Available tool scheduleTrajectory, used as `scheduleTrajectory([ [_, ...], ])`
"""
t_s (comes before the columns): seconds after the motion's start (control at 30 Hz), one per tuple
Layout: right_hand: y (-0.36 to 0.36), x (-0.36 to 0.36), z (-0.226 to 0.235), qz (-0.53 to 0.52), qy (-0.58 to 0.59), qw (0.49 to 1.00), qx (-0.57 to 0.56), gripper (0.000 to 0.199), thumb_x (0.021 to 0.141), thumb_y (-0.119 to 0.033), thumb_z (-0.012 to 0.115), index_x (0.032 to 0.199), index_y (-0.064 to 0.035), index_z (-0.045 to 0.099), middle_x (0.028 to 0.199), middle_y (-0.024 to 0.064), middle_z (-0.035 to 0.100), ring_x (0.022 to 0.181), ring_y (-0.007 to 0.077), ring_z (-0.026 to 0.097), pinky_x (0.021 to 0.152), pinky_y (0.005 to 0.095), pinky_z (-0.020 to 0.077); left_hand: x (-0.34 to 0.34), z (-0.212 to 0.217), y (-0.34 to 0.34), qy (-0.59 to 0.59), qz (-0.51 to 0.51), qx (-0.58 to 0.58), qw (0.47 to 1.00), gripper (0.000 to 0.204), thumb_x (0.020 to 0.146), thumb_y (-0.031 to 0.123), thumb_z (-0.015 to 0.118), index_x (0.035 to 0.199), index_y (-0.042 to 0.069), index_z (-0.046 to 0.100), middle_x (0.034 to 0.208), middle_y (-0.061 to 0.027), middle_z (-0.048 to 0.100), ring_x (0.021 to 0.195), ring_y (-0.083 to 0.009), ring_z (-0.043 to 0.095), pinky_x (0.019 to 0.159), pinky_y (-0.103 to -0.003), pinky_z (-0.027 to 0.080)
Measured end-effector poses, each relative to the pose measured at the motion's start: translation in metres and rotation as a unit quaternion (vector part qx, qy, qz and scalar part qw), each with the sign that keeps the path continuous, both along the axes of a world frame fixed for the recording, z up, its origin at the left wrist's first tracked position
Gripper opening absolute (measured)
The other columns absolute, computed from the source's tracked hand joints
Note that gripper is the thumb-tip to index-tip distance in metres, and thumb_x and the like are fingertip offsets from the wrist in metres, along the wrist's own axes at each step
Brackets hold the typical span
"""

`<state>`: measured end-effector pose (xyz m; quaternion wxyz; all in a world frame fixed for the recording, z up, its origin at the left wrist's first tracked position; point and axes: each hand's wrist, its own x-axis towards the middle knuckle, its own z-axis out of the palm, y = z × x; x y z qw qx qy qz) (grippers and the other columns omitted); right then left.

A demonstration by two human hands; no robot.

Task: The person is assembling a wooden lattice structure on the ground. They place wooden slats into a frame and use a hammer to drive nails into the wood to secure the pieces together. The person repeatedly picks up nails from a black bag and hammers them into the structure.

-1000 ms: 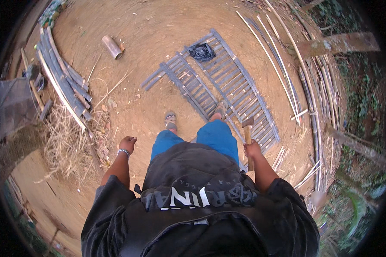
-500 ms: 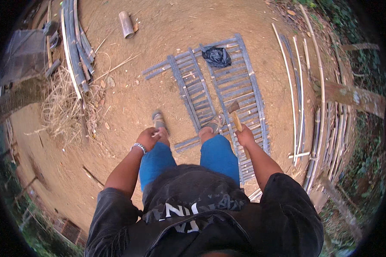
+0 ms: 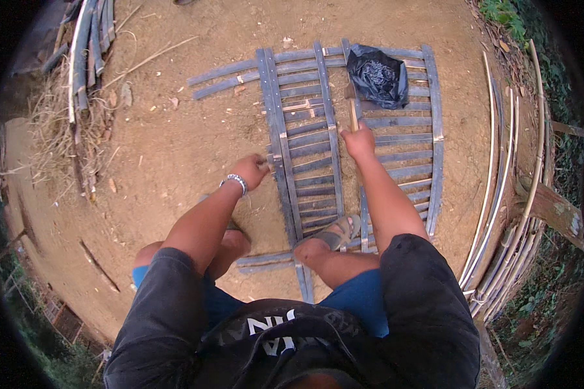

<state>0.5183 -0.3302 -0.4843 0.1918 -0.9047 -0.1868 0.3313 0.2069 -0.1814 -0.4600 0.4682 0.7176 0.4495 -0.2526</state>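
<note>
My right hand (image 3: 360,141) grips the wooden handle of a hatchet (image 3: 353,115), whose dark metal head lies beside an open black plastic bag (image 3: 396,96). Many small grey pieces like nails show inside the bag. Beneath are two ladder-like panels: a narrow slatted panel (image 3: 307,141) on the left and a wider slatted panel (image 3: 403,138) on the right, both of grey strips. My left hand (image 3: 252,172) is closed, fingertips pinched near the narrow panel's left rail (image 3: 280,155). Anything between those fingertips is too small to make out. One sandalled foot (image 3: 336,235) rests on the narrow panel.
Two loose strips (image 3: 224,79) stick out left from the panels' far end. Bundled poles (image 3: 84,52) and dry straw-like shavings (image 3: 55,139) lie at the far left. Long poles (image 3: 532,162) line the right side, beside a tree trunk (image 3: 555,211). Bare earth surrounds everything.
I have bent lower, with my legs folded and both hands reaching further forward. The hatchet has come up next to the black bag. My left hand has moved to the narrow panel's rail.
</note>
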Motion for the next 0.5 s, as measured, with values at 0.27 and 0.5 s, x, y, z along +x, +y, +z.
scheduleTrajectory([
  [0.27, 0.043, 0.013, -0.077, 0.01, -0.035, 0.999, 0.013, 0.079, 0.08, -0.044, 0.083, 0.133, 0.0105, 0.059, 0.126, 0.0329, 0.066, 0.12, 0.0457, 0.064, 0.103, 0.0481, 0.0503, 0.063, -0.09, -0.002, -0.121, 0.298, 0.215, 0.922, 0.063, 0.087, 0.035, 0.081, 0.132, -0.004, 0.062, 0.13, -0.0265, 0.065, 0.121, -0.0388, 0.063, 0.105, -0.044, 0.049],
  [0.5, 0.043, 0.0, -0.086, 0.026, -0.051, 0.998, -0.006, 0.08, 0.083, -0.046, 0.081, 0.136, 0.0107, 0.057, 0.132, 0.0341, 0.063, 0.125, 0.0453, 0.061, 0.107, 0.0473, 0.0486, 0.069, -0.107, -0.004, -0.123, 0.289, 0.238, 0.919, 0.068, 0.082, 0.032, 0.085, 0.135, -0.004, 0.061, 0.13, -0.0267, 0.063, 0.121, -0.0401, 0.061, 0.106, -0.044, 0.048],
])
